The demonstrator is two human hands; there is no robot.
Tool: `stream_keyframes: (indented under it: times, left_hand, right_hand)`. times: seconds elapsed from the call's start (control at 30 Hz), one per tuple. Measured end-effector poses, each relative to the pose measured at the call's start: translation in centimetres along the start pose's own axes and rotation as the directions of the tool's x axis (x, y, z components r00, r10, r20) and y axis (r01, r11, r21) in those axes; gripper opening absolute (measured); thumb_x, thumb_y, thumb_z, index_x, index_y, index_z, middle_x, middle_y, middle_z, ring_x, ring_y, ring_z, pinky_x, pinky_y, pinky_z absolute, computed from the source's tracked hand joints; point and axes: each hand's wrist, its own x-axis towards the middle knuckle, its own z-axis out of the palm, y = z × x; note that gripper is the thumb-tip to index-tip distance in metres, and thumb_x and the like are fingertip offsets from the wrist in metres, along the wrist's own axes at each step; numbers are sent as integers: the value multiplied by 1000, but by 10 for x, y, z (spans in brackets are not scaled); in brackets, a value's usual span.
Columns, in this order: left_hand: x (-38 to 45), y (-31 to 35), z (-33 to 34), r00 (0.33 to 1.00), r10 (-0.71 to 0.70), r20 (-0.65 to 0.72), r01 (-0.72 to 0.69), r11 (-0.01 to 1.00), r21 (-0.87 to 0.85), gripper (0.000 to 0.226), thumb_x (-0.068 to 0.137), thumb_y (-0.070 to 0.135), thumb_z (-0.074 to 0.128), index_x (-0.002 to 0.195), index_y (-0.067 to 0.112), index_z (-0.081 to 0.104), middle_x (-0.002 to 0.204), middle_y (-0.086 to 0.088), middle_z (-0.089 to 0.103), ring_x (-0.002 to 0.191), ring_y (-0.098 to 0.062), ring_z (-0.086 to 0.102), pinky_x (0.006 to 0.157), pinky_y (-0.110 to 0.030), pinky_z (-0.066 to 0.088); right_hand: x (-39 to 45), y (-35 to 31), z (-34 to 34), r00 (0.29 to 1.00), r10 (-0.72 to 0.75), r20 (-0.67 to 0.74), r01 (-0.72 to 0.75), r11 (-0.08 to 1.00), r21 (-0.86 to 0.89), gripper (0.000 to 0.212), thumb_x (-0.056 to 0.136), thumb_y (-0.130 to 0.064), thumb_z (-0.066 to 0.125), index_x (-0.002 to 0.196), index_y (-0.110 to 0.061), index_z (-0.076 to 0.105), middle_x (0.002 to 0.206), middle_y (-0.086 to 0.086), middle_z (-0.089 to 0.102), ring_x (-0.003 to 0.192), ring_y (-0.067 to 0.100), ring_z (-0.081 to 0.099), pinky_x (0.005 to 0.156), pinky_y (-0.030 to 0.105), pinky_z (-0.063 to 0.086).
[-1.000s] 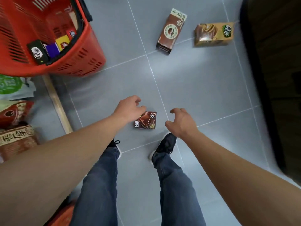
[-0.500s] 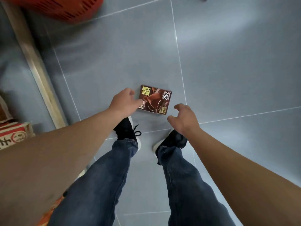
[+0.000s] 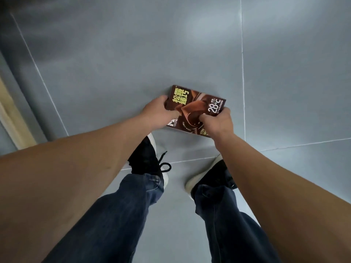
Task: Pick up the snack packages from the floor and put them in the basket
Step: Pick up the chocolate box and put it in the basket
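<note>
Both hands were on the chocolate box (image 3: 195,109), which lay on the grey tiled floor (image 3: 133,54) just ahead of the person's black shoes (image 3: 150,158), close to the corner where two grout lines crossed. The left hand (image 3: 157,114) was wrapped round the box's left edge, fingers curled over the far side and thumb pressed on the printed top. The right hand (image 3: 218,122) pinched the near right corner, thumb on top and fingers tucked behind. Whether the box had left the floor could not be told from this view; its near edge looked tipped slightly.

The step in hand appeared to be the lift. To do it well, the fingers probably needed to get fully under the edges before rising, since a flat carton on smooth tile gives little to hook. Squeezing from opposite sides and raising it level would likely keep it from sliding out; one hand could then take over for the carry. The basket was out of view, so the person would have had to look for it before moving.

The box was a thin, rectangular cardboard carton with crisp corners and a glossy brown print showing swirled chocolate, yellow characters and "28°C" in white. It probably would dent if gripped hard. The floor tiles were large, matte grey and smooth, with thin pale joints. A pale strip (image 3: 13,118) ran along the floor's left edge. The jeans (image 3: 133,205) were dark denim
</note>
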Motion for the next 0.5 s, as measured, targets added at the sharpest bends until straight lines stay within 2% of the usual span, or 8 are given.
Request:
stream_keyframes:
  times: [0.1, 0.17, 0.33, 0.43, 0.5]
  left_hand:
    - [-10, -8, -1, 997, 42, 62, -37, 995, -92, 59, 74, 17, 70, 130, 27, 53, 120, 6, 67, 109, -16, 64, 101, -38, 49]
    - [-27, -7, -11, 996, 65, 64, -57, 991, -123, 63, 75, 15, 69, 134, 29, 50, 123, 8, 66, 108, -15, 64, 100, -36, 50]
    - [-92, 4, -59, 995, 100, -6, -100, 979, -180, 78, 72, 25, 72, 143, 38, 40, 141, 2, 52, 118, -17, 61, 102, -40, 48]
    - [-143, 17, -101, 990, 134, -41, -140, 947, -290, 74, 73, 21, 70, 137, 44, 42, 127, 0, 60, 105, -16, 68, 96, -42, 54]
    - [-182, 33, -132, 985, 159, -73, -174, 931, -322, 69, 77, 15, 68, 134, 43, 44, 115, 1, 66, 95, -18, 71, 91, -42, 56]
  right_hand:
    - [-9, -2, 1, 1000, 28, -1, -28, 999, 44, 65, 65, -28, 72, 123, -10, 49, 111, 7, 64, 100, 26, 64, 92, 45, 54]
    - [-27, -8, -5, 999, 43, 16, -44, 996, 72, 61, 68, -27, 72, 123, -11, 51, 109, 6, 65, 98, 24, 65, 91, 43, 54]
    - [-97, -39, -34, 1000, -5, 1, 5, 994, 113, 44, 78, -20, 71, 118, -14, 54, 102, 0, 66, 93, 18, 65, 77, 32, 53]
    - [-157, -78, -54, 997, -80, -12, 81, 993, 91, 42, 79, -21, 72, 117, -14, 54, 102, -1, 66, 90, 17, 65, 67, 26, 49]
    - [-202, -110, -64, 992, -122, -22, 124, 990, 68, 44, 76, -22, 72, 116, -13, 56, 101, 0, 67, 90, 18, 66, 66, 27, 50]
